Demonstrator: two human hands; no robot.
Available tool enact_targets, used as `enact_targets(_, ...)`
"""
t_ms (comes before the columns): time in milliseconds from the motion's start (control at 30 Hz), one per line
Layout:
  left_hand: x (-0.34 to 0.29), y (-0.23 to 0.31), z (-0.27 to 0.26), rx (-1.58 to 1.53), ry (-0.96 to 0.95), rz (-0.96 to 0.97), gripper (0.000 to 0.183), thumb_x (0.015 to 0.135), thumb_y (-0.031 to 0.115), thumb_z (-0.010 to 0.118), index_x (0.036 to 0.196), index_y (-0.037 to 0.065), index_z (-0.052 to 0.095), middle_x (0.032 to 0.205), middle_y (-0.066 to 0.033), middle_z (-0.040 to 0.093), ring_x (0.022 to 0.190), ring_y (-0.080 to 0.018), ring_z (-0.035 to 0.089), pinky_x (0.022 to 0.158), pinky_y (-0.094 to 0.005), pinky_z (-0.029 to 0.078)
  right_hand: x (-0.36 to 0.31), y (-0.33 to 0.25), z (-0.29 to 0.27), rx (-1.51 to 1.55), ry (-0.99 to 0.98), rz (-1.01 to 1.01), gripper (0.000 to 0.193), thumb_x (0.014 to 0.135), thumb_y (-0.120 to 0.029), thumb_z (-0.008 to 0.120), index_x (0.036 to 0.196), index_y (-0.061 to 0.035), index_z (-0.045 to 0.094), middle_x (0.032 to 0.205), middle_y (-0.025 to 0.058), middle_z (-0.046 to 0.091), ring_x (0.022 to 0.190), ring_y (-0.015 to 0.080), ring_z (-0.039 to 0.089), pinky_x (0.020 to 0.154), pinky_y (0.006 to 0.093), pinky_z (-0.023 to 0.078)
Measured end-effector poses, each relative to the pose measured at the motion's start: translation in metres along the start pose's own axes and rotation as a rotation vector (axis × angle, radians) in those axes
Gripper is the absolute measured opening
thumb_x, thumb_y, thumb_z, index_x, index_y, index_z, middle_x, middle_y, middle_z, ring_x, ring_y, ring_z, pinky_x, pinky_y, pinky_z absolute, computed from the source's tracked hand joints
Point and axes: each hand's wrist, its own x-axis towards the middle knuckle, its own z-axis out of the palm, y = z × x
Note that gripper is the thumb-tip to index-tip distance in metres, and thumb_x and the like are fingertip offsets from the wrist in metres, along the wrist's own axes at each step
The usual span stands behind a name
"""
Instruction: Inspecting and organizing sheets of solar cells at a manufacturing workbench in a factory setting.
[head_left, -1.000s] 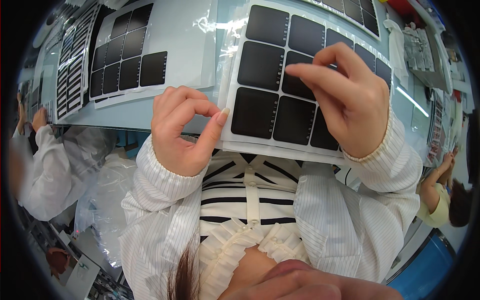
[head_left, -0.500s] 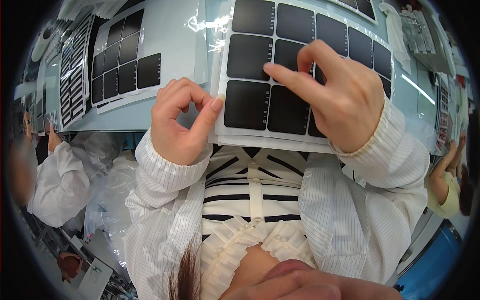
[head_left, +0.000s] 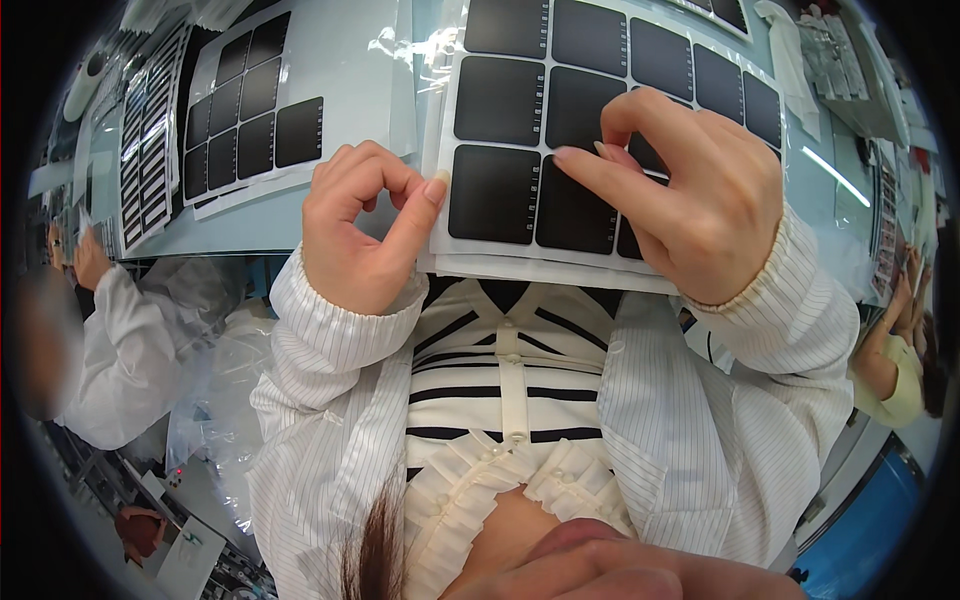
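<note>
A white backing sheet [head_left: 545, 153] carries rows of black, round-cornered sticker-like panels on the table before me, with more white sheets under it. At its left edge, my left hand [head_left: 362, 228] pinches with thumb and forefinger; the tips meet at the sheet's border and the other fingers are curled. My right hand [head_left: 695, 195] hovers low over the sheet's middle. One digit stretches left, its tip near the gap between two black panels [head_left: 578, 105], while the other fingers curl apart from it. No object shows between these fingers, and the hand hides several panels.
Left of my sheet lies another white sheet with black panels [head_left: 300, 130], beside a narrow stack of striped black-and-white sheets [head_left: 150, 150]. Clear plastic [head_left: 225, 390] hangs below the table edge. A co-worker in a white sleeve [head_left: 125, 370] is at left, another in yellow [head_left: 885, 375] at right.
My right hand has shifted right across the panels, its stretched digit drawing nearer the curled fingers. My left hand stays at the sheet's edge. The sheets appear slightly higher in the view.
</note>
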Motion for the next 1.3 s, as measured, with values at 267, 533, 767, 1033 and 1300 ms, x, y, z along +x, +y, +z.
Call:
enact_targets(267,0.001,0.001,0.002,-0.005,0.01,0.018,0.018,0.072,0.012,0.067,0.061,0.004,0.054,0.059,-0.0021,0.048,0.06,-0.0151,0.04,0.059,-0.0276,0.031,-0.004,-0.002,0.003,-0.143,-0.033,-0.081,0.029,0.061,-0.001,0.061,0.089,-0.0081,0.066,0.08,0.0056,0.055,0.057,0.0141,0.053,0.048,0.0244,0.04)
enact_targets(533,0.002,0.006,-0.009,-0.018,-0.028,-0.001,0.015,0.07,0.007,0.066,0.061,0.005,0.054,0.06,-0.0013,0.049,0.06,-0.0143,0.04,0.059,-0.0264,0.03,-0.036,0.034,-0.04,-0.078,0.004,0.245,0.033,0.061,0.008,0.06,0.09,-0.0053,0.066,0.081,0.0089,0.058,0.063,0.0192,0.057,0.053,0.0251,0.045)
enact_targets(767,0.02,0.008,-0.023,-0.301,-0.261,-0.14,0.013,0.072,0.006,0.064,0.065,0.004,0.054,0.064,-0.0018,0.05,0.062,-0.012,0.042,0.059,-0.0249,0.031,-0.111,0.071,-0.063,0.102,0.145,0.753,0.021,0.078,0.002,0.059,0.097,-0.0016,0.064,0.082,0.0079,0.058,0.068,0.0125,0.057,0.058,0.0206,0.044)
enact_targets(1033,0.039,0.018,-0.032,-0.099,-0.41,-0.039,0.012,0.07,0.01,0.068,0.066,0.004,0.058,0.065,-0.0021,0.053,0.063,-0.0131,0.047,0.061,-0.0257,0.033,-0.14,0.07,-0.04,0.966,0.218,1.249,0.026,0.084,-0.007,0.057,0.107,0.0041,0.057,0.083,0.0059,0.056,0.057,0.0073,0.051,0.049,0.0185,0.04)
enact_targets(1300,0.067,0.027,-0.032,-0.046,-0.446,0.093,0.021,0.071,0.016,0.071,0.083,0.002,0.062,0.068,-0.0035,0.056,0.062,-0.0129,0.046,0.057,-0.0256,0.036,-0.154,0.078,-0.049,1.153,0.242,1.34,0.028,0.085,-0.011,0.056,0.11,0.0028,0.055,0.077,0.0055,0.057,0.045,0.0045,0.046,0.042,0.0166,0.035)
